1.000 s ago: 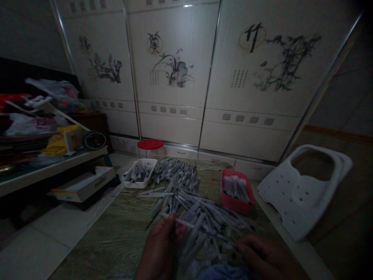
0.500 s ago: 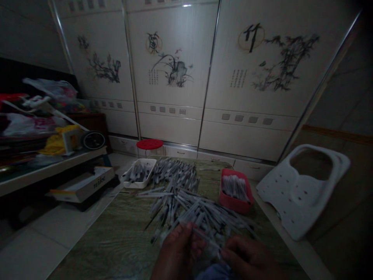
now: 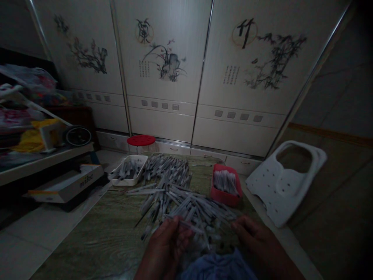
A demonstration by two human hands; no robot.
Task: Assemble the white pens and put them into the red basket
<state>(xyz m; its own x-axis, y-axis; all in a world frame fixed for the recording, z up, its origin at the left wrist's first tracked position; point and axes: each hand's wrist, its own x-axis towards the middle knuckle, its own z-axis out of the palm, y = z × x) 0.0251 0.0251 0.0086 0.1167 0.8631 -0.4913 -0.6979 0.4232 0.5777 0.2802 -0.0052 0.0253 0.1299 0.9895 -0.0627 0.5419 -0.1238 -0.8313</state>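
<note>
A large heap of thin, translucent pen-like sticks [image 3: 171, 194] with dark ends covers the middle of the wooden table [image 3: 107, 229]. My left hand [image 3: 170, 239] is closed on one such stick [image 3: 190, 226], in front of the heap. To its right, apart from that stick, my right hand [image 3: 252, 233] has its fingers pressed together; whether something small is between them is too dark to tell. A red box [image 3: 225, 197] of upright sticks stands at the table's right, and a white tray [image 3: 128, 181] with more sticks at its left.
Blue cloth [image 3: 217, 268] lies at the near edge between my hands. Behind the table is a red stool [image 3: 141, 140]. A white plastic seat [image 3: 287, 181] leans on the right. To the left are a cluttered bench [image 3: 49, 159] and an open carton [image 3: 70, 186].
My right hand has moved right, away from the stick held in my left hand. The view has shifted, so the table and boxes appear further left.
</note>
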